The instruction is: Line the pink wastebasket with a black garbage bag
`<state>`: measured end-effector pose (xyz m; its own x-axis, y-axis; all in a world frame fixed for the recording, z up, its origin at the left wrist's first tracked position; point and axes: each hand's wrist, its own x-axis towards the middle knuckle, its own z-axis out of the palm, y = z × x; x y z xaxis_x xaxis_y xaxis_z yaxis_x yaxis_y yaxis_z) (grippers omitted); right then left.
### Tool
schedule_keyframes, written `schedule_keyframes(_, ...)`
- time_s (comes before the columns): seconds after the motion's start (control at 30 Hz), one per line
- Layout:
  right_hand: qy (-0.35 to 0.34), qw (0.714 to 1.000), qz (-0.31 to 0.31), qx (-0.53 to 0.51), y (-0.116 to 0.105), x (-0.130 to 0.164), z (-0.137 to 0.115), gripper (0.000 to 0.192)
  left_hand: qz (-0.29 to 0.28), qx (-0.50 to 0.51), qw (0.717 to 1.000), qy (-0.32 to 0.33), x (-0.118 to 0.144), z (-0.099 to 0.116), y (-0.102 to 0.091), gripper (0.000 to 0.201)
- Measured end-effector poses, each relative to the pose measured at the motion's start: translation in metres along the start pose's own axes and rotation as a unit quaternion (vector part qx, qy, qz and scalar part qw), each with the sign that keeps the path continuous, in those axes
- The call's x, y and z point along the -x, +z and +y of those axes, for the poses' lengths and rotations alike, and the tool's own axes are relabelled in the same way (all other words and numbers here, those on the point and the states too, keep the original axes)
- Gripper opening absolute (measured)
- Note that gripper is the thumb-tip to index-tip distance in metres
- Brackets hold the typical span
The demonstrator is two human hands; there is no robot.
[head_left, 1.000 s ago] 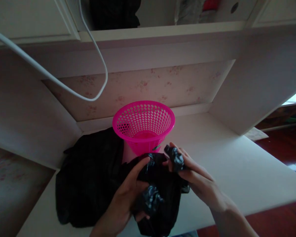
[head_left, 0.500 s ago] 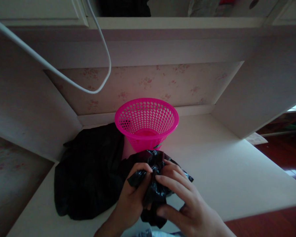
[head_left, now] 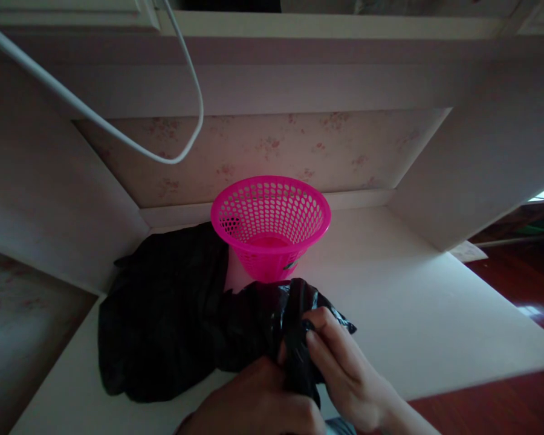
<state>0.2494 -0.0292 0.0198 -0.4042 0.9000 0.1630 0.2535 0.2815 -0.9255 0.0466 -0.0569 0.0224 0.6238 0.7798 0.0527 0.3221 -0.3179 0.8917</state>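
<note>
Plastic bag [head_left: 298, 359] is being worked: my right hand [head_left: 347, 368] is pinching it, my left hand [head_left: 258, 402] curling alongside, grip unclear; next move is likely calling for steady pinching.

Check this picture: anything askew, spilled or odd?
The white cable stands out at upper left: it dangles in a loose loop, both ends out of view. The pink basket stands upright, and the black plastic shows no clear tear.

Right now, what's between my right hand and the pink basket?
Black plastic lies between your right hand and the basket, as the head view shows. The hand pinches it; whether its far edge touches the basket, I can't tell.
</note>
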Motion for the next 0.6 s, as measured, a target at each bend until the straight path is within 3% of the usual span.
schedule_keyframes(0.07, 0.047, 0.998, 0.024, -0.018, 0.003, -0.006, 0.001, 0.031, -0.028, -0.100, 0.995, 0.009, -0.005, 0.007, -0.006, 0.021)
schedule_keyframes(0.13, 0.084, 0.992, 0.041, -0.078, 0.004, -0.011, 0.003, 0.032, -0.019, -0.187, 0.982, 0.029, -0.010, 0.011, -0.011, 0.047)
schedule_keyframes(0.23, 0.103, 0.973, 0.070, -0.194, 0.002, -0.010, 0.007, 0.028, 0.050, -0.258, 0.961, 0.091, -0.013, 0.007, -0.016, 0.072)
schedule_keyframes(0.3, 0.055, 0.975, 0.093, -0.197, -0.004, -0.005, 0.008, 0.026, 0.104, -0.294, 0.942, 0.123, -0.015, -0.001, -0.017, 0.075)
schedule_keyframes(0.37, -0.036, 0.989, 0.077, -0.119, -0.013, 0.001, 0.006, 0.025, 0.163, -0.310, 0.927, 0.136, -0.017, -0.009, -0.017, 0.067)
schedule_keyframes(0.47, -0.124, 0.989, -0.031, 0.069, -0.020, 0.004, 0.000, 0.014, 0.231, -0.307, 0.912, 0.144, -0.021, -0.017, -0.016, 0.050)
schedule_keyframes(0.53, -0.112, 0.980, -0.064, 0.155, -0.019, 0.004, -0.002, 0.009, 0.229, -0.295, 0.915, 0.154, -0.026, -0.020, -0.015, 0.046)
schedule_keyframes(0.6, -0.069, 0.980, -0.025, 0.187, -0.014, 0.002, -0.001, 0.022, 0.231, -0.278, 0.920, 0.152, -0.032, -0.019, -0.012, 0.042)
